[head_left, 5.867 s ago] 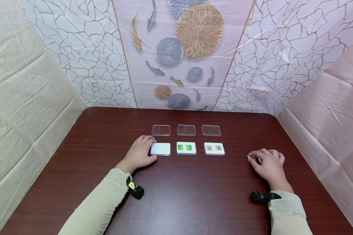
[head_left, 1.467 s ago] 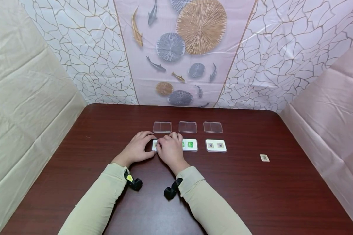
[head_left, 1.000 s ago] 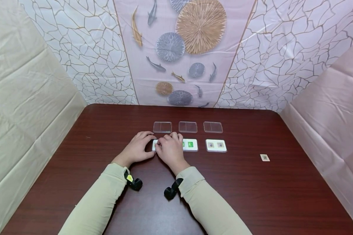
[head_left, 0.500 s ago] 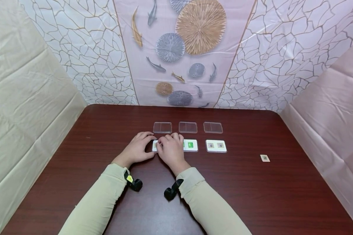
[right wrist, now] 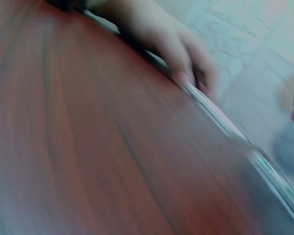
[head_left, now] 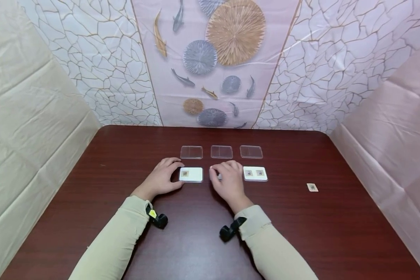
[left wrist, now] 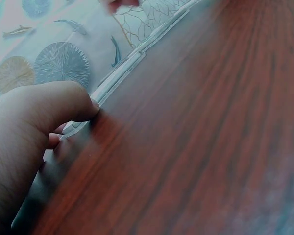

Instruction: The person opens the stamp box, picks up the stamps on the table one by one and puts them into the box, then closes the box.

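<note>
Flat on the table, a white rectangular case (head_left: 195, 175) carries one small printed square (head_left: 184, 174) at its left end. My left hand (head_left: 161, 177) grips that end, thumb at the near edge and fingers at the far edge; in the left wrist view the thumb (left wrist: 63, 105) meets the case's side. Over the middle case (head_left: 219, 177) hovers my right hand (head_left: 229, 182), fingers loosely bent and nothing visible in them. It hides most of that case. To its right, another white case (head_left: 255, 174) has two printed squares. A loose printed square (head_left: 312, 187) lies further right.
Behind the cases lie three clear lids in a row: left lid (head_left: 191, 152), middle lid (head_left: 221, 151) and right lid (head_left: 251, 151). A patterned curtain (head_left: 210, 77) hangs past the table's far edge. The dark wooden table (head_left: 192, 241) extends toward me.
A printed square now sits on the left case, bare white 5.9 s ago. My right hand, pressing there until 0.5 s ago, has moved right over the middle case. My left hand stays put.
</note>
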A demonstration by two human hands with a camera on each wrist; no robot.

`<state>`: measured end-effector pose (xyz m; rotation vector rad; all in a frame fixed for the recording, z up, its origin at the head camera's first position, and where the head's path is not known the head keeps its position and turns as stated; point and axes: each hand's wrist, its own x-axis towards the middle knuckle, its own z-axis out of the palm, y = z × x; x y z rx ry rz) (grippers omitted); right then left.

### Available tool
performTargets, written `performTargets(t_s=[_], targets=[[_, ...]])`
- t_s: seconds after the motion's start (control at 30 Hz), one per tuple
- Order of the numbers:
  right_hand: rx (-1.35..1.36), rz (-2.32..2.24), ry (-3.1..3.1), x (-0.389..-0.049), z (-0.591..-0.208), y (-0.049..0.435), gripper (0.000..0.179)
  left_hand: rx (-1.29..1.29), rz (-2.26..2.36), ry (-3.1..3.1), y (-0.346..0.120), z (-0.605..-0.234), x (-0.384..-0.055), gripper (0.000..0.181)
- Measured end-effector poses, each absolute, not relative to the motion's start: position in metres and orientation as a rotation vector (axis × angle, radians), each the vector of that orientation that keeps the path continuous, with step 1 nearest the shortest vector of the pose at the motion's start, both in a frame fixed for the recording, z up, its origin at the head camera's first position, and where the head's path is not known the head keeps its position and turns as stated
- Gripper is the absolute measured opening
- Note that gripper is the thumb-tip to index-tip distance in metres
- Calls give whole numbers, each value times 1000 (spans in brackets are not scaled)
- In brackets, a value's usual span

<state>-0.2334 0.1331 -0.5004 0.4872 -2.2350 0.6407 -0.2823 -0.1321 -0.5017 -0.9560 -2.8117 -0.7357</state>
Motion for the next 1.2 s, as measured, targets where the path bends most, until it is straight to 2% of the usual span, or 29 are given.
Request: performTargets(t_s=[0.3, 0.7, 0.93, 1.2], targets=[[389, 583, -2198, -218, -501, 233, 12, -957, -731, -2814, -133, -503, -282, 58], [10, 494, -2385, -180, -497, 359, 14, -961, -731, -2805, -132, -503, -282, 57], [-224, 487, -2575, -159, -492, 397, 25, -963, -735, -2798, -131, -501, -281, 57], [-262, 502, -2750, -153, -495, 413, 36, -964, -722, -2804, -131, -501, -281, 56]])
